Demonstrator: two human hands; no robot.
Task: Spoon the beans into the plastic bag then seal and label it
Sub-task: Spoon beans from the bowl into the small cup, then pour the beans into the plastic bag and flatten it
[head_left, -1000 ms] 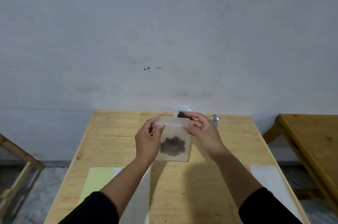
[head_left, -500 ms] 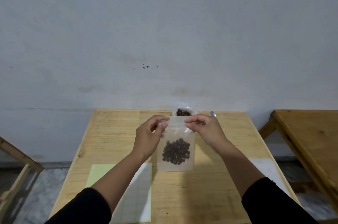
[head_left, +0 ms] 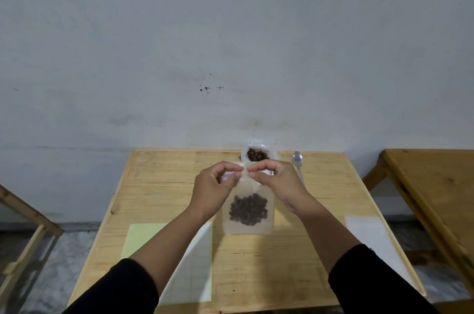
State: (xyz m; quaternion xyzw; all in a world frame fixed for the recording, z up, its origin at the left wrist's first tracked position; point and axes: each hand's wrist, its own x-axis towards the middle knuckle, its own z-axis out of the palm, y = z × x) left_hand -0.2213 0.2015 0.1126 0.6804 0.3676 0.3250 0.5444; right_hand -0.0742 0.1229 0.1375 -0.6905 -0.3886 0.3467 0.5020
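Note:
A small clear plastic bag (head_left: 247, 227) hangs upright above the middle of the wooden table (head_left: 159, 185), with a clump of dark beans (head_left: 248, 209) in its lower half. My left hand (head_left: 214, 190) and my right hand (head_left: 275, 182) both pinch the bag's top strip near its middle, fingertips almost touching. Behind them, an open clear pouch of beans (head_left: 257, 154) stands at the table's far edge. A metal spoon (head_left: 298, 163) lies to its right, its handle partly hidden by my right hand.
A pale green sheet (head_left: 143, 239) and a white gridded label sheet (head_left: 195, 272) lie at the near left. A white sheet (head_left: 366, 234) lies near the right edge. A second wooden table (head_left: 436, 185) stands to the right, a wooden frame (head_left: 23, 211) to the left.
The bag has come down a little and hangs straighter. Both hands have slid from the bag's top corners toward the middle of the top strip.

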